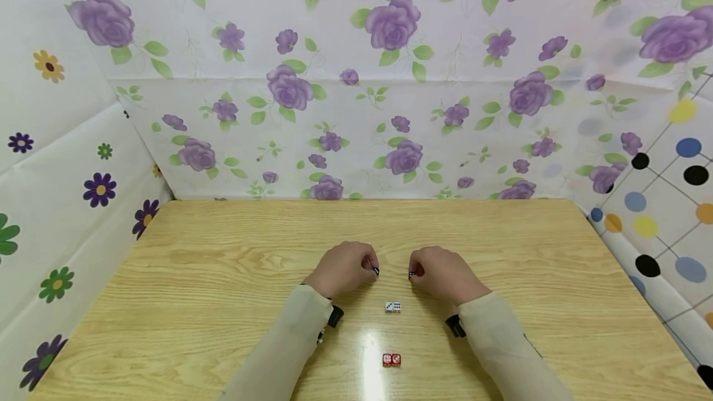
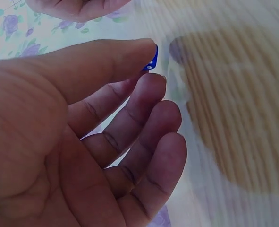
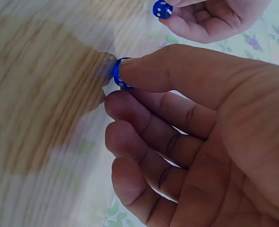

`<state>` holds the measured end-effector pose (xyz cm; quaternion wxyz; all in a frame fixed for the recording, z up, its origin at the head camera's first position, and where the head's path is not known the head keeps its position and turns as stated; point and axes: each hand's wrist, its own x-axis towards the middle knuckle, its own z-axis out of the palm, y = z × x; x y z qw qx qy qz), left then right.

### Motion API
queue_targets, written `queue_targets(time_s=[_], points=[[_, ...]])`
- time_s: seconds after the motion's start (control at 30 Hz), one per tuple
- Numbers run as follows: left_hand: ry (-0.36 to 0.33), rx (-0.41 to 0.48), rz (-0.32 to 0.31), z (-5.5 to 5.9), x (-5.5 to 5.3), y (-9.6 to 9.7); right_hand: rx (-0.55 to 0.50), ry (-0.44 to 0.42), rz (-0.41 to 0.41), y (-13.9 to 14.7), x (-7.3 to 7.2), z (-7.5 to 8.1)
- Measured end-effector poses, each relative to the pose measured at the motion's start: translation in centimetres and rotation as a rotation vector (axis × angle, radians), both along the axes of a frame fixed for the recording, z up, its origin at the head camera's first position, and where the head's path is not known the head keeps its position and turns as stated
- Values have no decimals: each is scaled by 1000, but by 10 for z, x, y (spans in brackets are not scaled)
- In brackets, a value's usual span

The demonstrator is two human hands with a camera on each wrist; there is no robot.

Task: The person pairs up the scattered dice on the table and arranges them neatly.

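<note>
Between thumb and fingertips, my left hand [image 1: 344, 268] pinches a blue die with white pips [image 1: 375, 271]. In the left wrist view, much of that blue die [image 2: 151, 62] is hidden behind the thumb. A second blue die [image 1: 411, 275] is pinched the same way by my right hand [image 1: 445, 274], and its pips show past the thumb in the right wrist view. The hands face each other with a short gap between the dice, close over the wooden table [image 1: 223, 265]. Two white dice [image 1: 392, 307] sit side by side on the table, nearer than the hands.
Nearer still, two red dice [image 1: 392, 359] stand side by side between the forearms. A wall covered in purple flowers [image 1: 345, 104] rises behind the table's far edge. Patterned covering also flanks the left and right sides. A dark wrist device [image 1: 455, 325] hangs below the right sleeve.
</note>
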<state>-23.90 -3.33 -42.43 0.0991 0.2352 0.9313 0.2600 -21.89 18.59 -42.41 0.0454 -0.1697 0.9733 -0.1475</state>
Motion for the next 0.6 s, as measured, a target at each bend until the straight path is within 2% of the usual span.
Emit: queue_targets(time_s=[0.6], points=[[-11, -40, 14, 0, 1, 7, -7, 27, 31, -4, -2, -3]])
